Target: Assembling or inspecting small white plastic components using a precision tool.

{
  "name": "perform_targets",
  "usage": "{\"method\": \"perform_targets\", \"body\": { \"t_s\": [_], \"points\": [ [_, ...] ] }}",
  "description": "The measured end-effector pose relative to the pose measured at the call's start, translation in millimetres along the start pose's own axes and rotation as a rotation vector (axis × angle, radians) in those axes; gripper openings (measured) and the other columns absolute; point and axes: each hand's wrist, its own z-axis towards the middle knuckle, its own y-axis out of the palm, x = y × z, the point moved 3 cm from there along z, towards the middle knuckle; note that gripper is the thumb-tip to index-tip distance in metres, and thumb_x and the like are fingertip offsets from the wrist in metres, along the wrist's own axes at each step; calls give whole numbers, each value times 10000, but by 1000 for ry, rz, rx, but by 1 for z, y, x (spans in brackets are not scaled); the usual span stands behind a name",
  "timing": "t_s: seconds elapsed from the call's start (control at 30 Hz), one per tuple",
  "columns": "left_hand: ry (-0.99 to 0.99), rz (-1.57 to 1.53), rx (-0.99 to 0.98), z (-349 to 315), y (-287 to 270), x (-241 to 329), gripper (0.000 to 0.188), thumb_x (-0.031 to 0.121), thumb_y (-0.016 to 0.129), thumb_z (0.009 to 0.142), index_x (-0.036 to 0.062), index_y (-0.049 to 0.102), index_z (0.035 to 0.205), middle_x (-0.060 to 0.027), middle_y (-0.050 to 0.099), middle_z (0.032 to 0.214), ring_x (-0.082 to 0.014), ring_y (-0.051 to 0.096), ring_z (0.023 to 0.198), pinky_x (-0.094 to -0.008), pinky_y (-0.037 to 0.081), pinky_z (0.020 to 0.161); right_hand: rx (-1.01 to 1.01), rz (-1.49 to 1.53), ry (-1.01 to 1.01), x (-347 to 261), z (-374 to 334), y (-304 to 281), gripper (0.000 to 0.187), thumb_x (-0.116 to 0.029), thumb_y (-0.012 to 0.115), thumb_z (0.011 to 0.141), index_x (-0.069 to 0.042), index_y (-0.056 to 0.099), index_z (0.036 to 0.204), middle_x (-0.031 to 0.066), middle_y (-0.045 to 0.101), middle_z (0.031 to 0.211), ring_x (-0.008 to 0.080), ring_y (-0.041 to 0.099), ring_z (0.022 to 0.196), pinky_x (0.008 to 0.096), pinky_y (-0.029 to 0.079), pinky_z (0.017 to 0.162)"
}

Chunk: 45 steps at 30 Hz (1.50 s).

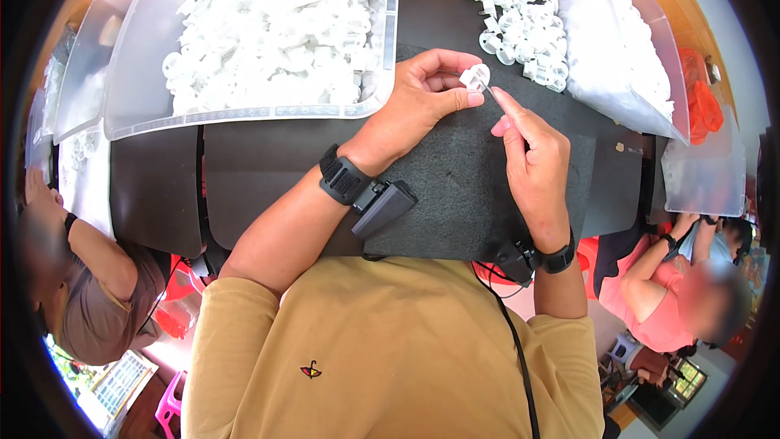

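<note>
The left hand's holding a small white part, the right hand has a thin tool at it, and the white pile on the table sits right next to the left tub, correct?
Not quite: the head view shows the white pile next to the right tub. The left hand does hold a small white part, and the right hand has a thin tool at it.

This view is taken from the person's head, through a wide fisheye lens, facing steeply down. The mustard-yellow cloth shirt [398,349] is very near, the bare left hand [429,88] and bare right hand [536,149] are farther, and the dark flat table [268,187] continues to the far side.
</note>
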Motion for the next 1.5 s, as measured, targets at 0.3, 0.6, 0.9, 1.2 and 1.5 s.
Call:
{"method": "perform_targets", "body": {
  "t_s": [0.3,0.6,0.9,1.2,1.5],
  "points": [
    [-5,42,12,-1,0,1,356,-26,686,818,-20,581,1158,-65,648,1033,-111,613,947,-255,510,864,-19,-50,-14,-1,1,0,371,31,543,832,-102,659,1159,114,619,737,242,631,651,333,495,619],
    [44,237,63,-4,1,-1,351,8,718,794,15,639,1136,-66,668,953,-93,615,829,-229,517,753,-88,-430,-144,-14,2,-7,387,-12,570,797,-123,648,1160,81,602,755,269,619,627,384,492,557],
    [72,319,92,-5,2,-3,331,-12,732,767,21,670,1091,-55,641,960,-104,624,842,-232,524,752,-217,-647,-123,-26,-2,-3,414,-27,556,792,-68,603,1201,105,622,793,280,643,635,383,524,576],
    [79,229,95,-3,2,-4,331,-20,732,762,22,665,1083,-52,638,973,-112,628,855,-237,520,770,-216,-251,-70,-7,4,-5,388,-42,546,815,-36,589,1200,123,635,792,297,654,661,395,525,591],
    [157,375,91,-5,5,-4,286,-31,736,742,31,694,1018,-45,628,944,-115,628,828,-236,524,775,-345,-802,-222,-35,4,1,367,-49,539,815,38,563,1170,132,636,755,274,656,576,358,532,494]
  ]
}}
